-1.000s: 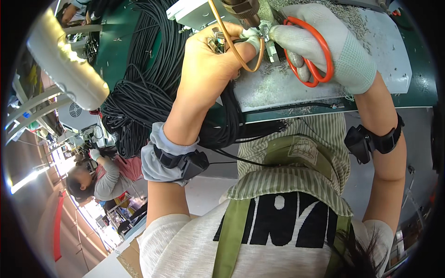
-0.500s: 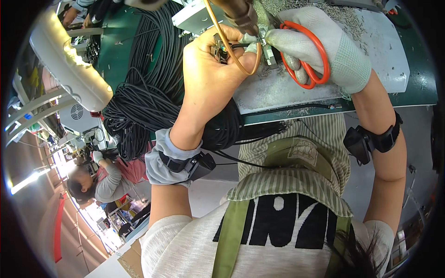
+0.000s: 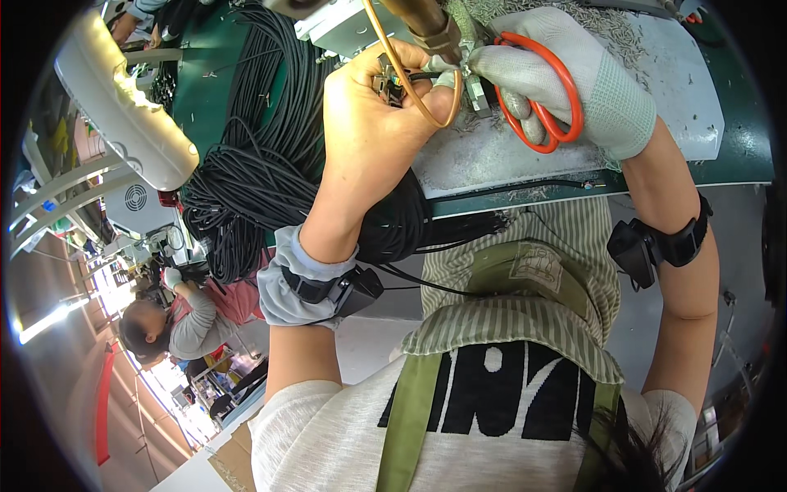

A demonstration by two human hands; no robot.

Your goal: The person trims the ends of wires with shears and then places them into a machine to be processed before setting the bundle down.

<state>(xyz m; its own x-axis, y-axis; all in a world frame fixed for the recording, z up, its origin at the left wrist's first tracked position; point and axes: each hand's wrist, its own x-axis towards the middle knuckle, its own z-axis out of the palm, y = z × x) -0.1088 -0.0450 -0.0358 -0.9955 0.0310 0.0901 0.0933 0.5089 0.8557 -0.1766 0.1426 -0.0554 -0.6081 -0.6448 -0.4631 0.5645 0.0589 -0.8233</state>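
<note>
My left hand (image 3: 373,135), bare with light covers on the fingertips, pinches the end of a black cable (image 3: 425,75) beside a small metal fixture (image 3: 477,97). My right hand (image 3: 586,86) wears a pale knitted glove. Red looped handles (image 3: 575,111), like those of scissors, hang around its fingers; any blades are hidden. Its thumb and forefinger are pressed together at the fixture, and whatever lies between them is too small to make out. A brown cylindrical tool head (image 3: 430,31) comes down over the fixture. An amber tube (image 3: 389,45) loops in front of my left fingers.
Bundles of black cable (image 3: 254,180) heap up on the green table at left. Small metal bits (image 3: 602,31) lie scattered on the white board (image 3: 680,98). A lit white lamp (image 3: 127,107) and a grey box (image 3: 348,29) stand near. Another person (image 3: 197,320) works further left.
The brown tool head has dropped slightly closer to the fixture. Both hands stay almost where they were.
</note>
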